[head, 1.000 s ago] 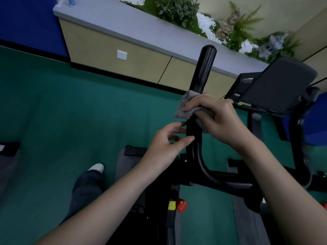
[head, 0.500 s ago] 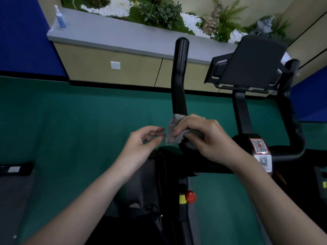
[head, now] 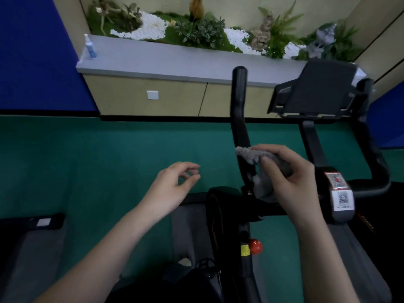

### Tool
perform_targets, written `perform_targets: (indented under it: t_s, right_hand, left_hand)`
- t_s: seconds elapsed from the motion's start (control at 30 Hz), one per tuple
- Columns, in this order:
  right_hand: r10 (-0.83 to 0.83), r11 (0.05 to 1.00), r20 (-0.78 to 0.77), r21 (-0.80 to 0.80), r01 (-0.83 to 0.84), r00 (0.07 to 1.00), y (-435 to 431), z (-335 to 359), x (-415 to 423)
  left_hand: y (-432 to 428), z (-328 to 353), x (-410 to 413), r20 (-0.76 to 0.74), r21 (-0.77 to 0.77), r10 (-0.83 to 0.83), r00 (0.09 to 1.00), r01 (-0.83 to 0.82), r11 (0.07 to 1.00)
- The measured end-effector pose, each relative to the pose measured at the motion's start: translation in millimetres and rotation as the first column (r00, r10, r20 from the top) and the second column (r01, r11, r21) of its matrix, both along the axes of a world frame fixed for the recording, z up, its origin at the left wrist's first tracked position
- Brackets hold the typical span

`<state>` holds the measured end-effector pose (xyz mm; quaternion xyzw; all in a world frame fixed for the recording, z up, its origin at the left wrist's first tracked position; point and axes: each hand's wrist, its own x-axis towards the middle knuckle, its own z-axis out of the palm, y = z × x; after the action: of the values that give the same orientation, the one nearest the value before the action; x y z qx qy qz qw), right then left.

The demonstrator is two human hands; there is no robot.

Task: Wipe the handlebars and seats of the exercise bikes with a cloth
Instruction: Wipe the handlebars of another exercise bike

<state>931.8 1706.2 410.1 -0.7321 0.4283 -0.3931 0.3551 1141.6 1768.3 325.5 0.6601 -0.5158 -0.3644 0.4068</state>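
Right hand point(head: 290, 178) has the grey cloth point(head: 262, 186) bunched in its curled fingers, pressed on the low end of the bike's left handlebar point(head: 239, 119). Left hand point(head: 172, 189) hangs off to the left over the green floor point(head: 109, 160), fingers loosely curled, holding nothing. A tablet holder point(head: 321, 88) sits far right between the bars. The stem has a red-and-white label point(head: 335, 181) and a QR sticker point(head: 342, 200), both too blurry to read. There's a red knob point(head: 255, 246) nearer down, and a spray bottle point(head: 90, 48) on the far ledge point(head: 175, 62).
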Motion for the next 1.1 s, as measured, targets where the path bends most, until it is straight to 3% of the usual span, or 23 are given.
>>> perform_targets:
  t_s: [0.2, 0.43, 0.73, 0.97, 1.1]
  right_hand:
    - [0.033, 0.995, 0.035, 0.088, -0.035, 0.999, 28.9, -10.3, 95.7]
    - [0.192, 0.965, 0.058, 0.172, -0.199, 0.98, 88.4, -38.1, 220.3]
    - [0.365, 0.874, 0.108, 0.303, -0.381, 0.925, 176.5, -70.5, 338.6]
    - [0.565, 0.743, 0.099, 0.371, -0.557, 0.819, 216.7, -82.8, 389.0]
    - [0.661, 0.636, 0.121, 0.435, -0.638, 0.741, 225.9, -87.3, 413.4]
  left_hand:
    - [54.4, -4.8, 81.0, 0.455, 0.073, -0.034, 0.89, 0.001, 0.997]
    - [152.2, -27.2, 183.0, 0.659, 0.181, 0.063, 0.749, -0.24, 0.954]
    - [307.6, -61.2, 275.6, 0.725, 0.304, 0.197, 0.66, -0.563, 0.769]
    - [398.3, -69.7, 280.1, 0.709, 0.342, 0.39, 0.588, -0.77, 0.539]
    - [424.7, -67.2, 266.5, 0.731, 0.316, 0.49, 0.475, -0.872, 0.373]
